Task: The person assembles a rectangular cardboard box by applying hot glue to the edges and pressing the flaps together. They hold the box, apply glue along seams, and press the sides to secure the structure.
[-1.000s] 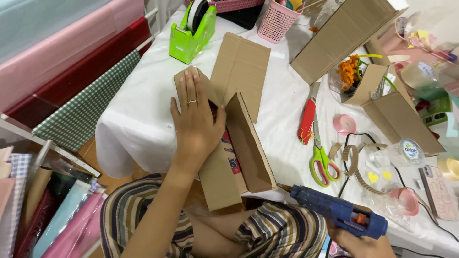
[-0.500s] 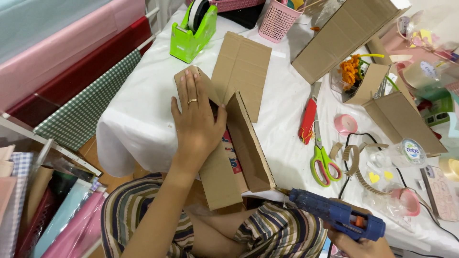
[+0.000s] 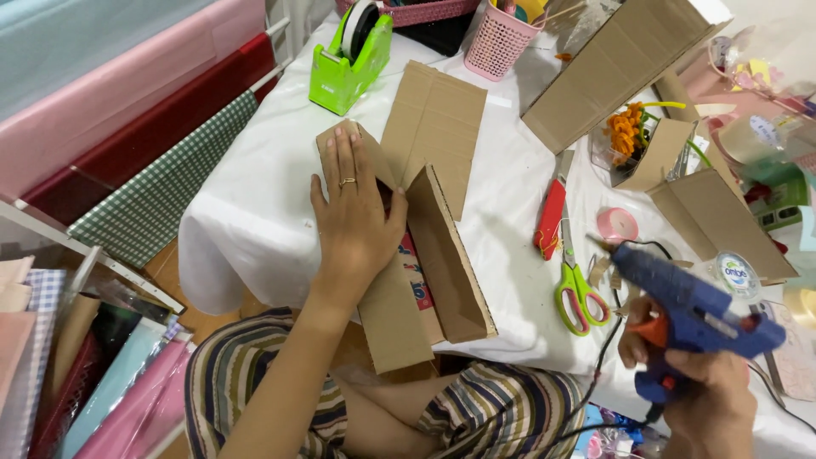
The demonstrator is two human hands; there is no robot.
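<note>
Left hand (image 3: 355,223) presses flat on the cardboard box (image 3: 406,255), whose long axis runs twelve to six. Right hand (image 3: 705,395), at four o'clock and farther off, grips the blue glue gun (image 3: 693,310).

Bare white tabletop (image 3: 255,212) lies open to the left of the folded cardboard box (image 3: 425,280), which a flat left hand (image 3: 353,225) pins down. A clear strip runs right of the box as far as the green scissors (image 3: 578,289) and red cutter (image 3: 551,217). The far edge is blocked by a green tape dispenser (image 3: 348,59) and pink basket (image 3: 501,38). The right side is crowded with cardboard pieces (image 3: 714,212).
</note>
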